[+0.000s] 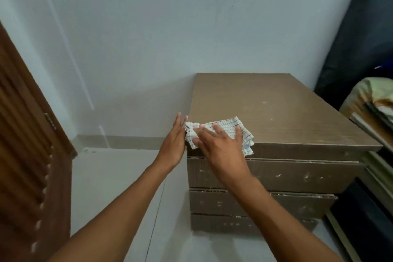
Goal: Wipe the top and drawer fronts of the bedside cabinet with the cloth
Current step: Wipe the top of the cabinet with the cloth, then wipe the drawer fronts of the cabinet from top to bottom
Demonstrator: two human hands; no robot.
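A brown bedside cabinet (276, 112) stands against the pale wall, its flat top speckled with pale marks. Below the top are stacked drawer fronts (297, 176), also flecked white. A white checked cloth (229, 126) lies crumpled on the top's near left corner, partly hanging over the front edge. My right hand (219, 147) rests flat on the cloth with fingers spread. My left hand (174, 144) is held upright against the cabinet's left side, fingers straight, touching the cloth's left end.
A dark wooden louvred door (27, 134) stands at the left. Pale floor tiles (119, 187) lie between door and cabinet. At the right, a bed with bedding (376, 100) sits close beside the cabinet, with a dark panel (365, 215) below it.
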